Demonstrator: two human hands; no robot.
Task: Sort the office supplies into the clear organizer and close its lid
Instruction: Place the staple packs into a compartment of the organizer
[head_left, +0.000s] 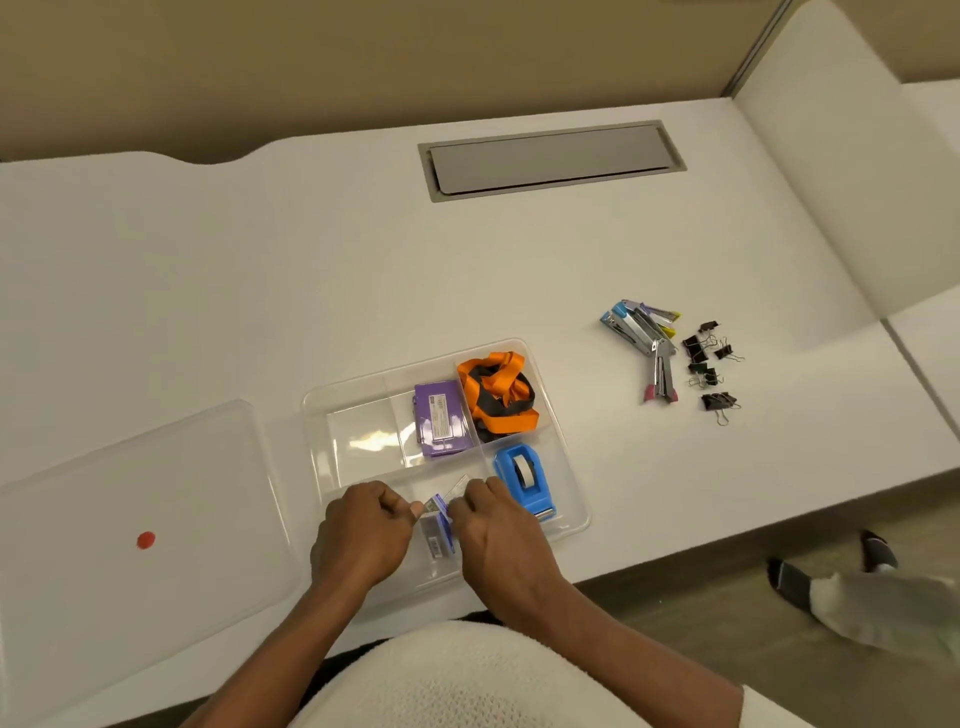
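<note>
The clear organizer (317, 410) lies on the white desk in front of me. It holds a purple box (441, 426), orange and black lanyards (498, 389) and a blue tape dispenser (524, 480). Over its near middle compartment, my left hand (363, 535) and my right hand (493, 540) both pinch a small blue and white staple box (436, 506). Another small box (439, 540) lies just under it in that compartment. The clear lid (156, 493), marked with a red dot, lies flat left of the organizer.
Several small staplers (647, 338) and several black binder clips (709, 369) lie on the desk to the right. A grey cable hatch (550, 158) is set into the desk at the back. A person's feet (831, 566) are on the floor at the right.
</note>
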